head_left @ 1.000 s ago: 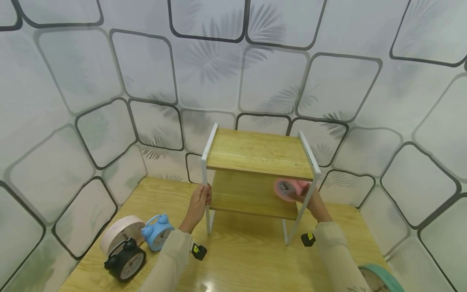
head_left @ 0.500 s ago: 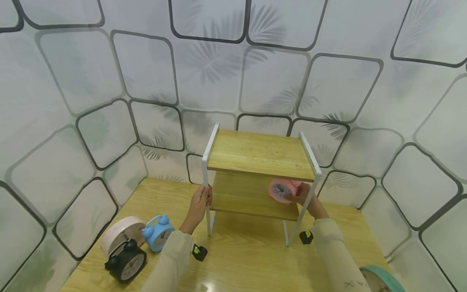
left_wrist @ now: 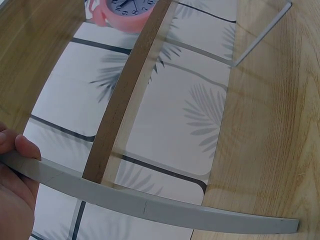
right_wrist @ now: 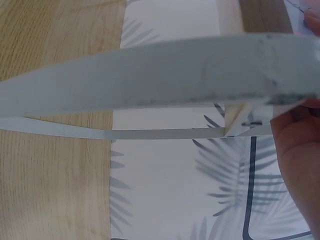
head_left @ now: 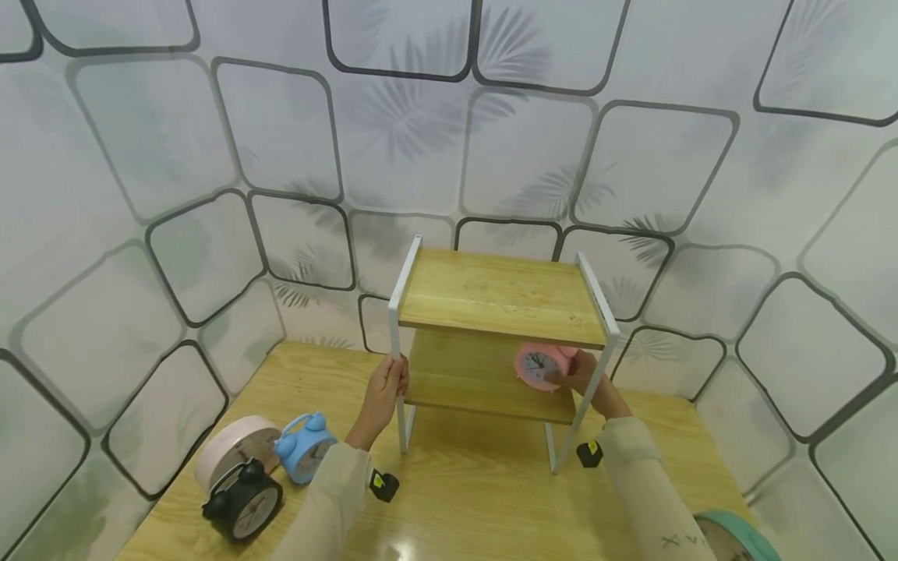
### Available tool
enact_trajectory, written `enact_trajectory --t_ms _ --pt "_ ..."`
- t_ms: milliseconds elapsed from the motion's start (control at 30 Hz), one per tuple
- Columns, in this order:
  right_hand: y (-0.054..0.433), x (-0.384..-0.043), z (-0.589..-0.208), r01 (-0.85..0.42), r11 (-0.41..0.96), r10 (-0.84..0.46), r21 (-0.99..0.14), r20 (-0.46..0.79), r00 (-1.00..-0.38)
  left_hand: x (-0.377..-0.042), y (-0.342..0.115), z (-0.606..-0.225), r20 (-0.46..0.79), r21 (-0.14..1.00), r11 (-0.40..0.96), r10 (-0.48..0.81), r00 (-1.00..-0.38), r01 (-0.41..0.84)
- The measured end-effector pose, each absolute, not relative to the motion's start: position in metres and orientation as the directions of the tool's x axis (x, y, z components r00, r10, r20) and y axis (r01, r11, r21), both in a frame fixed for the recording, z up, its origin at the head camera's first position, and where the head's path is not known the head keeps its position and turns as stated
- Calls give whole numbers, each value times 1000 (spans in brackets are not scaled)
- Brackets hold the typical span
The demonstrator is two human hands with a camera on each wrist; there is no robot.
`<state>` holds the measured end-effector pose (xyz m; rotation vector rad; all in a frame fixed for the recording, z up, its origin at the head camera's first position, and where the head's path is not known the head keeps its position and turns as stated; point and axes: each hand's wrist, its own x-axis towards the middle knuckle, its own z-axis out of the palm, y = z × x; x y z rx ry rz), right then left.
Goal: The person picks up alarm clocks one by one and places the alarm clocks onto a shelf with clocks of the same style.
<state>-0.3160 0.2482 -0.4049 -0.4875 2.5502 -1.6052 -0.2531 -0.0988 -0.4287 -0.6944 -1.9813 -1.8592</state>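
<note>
– Gripping what with the fingers [head_left: 561, 379] of the right hand [head_left: 581, 374]?
– Curled in a pinch on the lower right of the pink clock [head_left: 536, 365], inside the rack [head_left: 491, 292], over the lower board's [head_left: 456, 374] right end.
– Touching the board?
– Impossible to tell.
– And with the left hand [head_left: 386, 383]?
– Clasping the rack's left post [head_left: 394, 339], probably for steadiness.
– Best care?
– Seat level, clear of the rack's front edge, then loosen without brushing the right post [head_left: 602, 357].

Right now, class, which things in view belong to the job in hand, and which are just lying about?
In the job:
pink alarm clock, held by the right hand
shelf, post gripped by the left hand

Lying about, untouched (some may be used later):
blue clock
black clock
pale pink clock
green clock, partly out of frame
</note>
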Motion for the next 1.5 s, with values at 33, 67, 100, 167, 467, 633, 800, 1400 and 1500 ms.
enact_trajectory --t_ms 33,67,100,167,467,633,800,1400,1500 --pt "248 -316 -406 -219 390 -314 -894 95 -945 -253 -99 -429 552 829 27 120 -825 558" --pt "249 -317 -406 -220 384 -316 -897 97 -944 -253 -99 -428 554 828 26 118 -824 561" --pt "249 -318 -408 -227 381 -318 -896 103 -942 -253 -99 -428 554 828 22 118 -824 560" --pt "252 -321 -413 -242 367 -317 -898 124 -940 -253 -99 -428 557 827 18 118 -822 562" --pt "270 -336 -441 -350 324 -317 -879 248 -915 -254 -98 -430 570 818 11 114 -814 575" --pt "271 -335 -440 -368 313 -314 -875 270 -910 -254 -98 -430 570 818 14 119 -813 575" --pt "271 -337 -438 -343 325 -314 -881 241 -918 -255 -97 -430 579 810 23 122 -806 586" --pt "266 -325 -419 -323 292 -332 -901 221 -917 -253 -95 -429 577 812 12 128 -807 583" --pt "273 -334 -429 -307 269 -344 -913 207 -916 -253 -95 -429 572 816 9 130 -810 577"
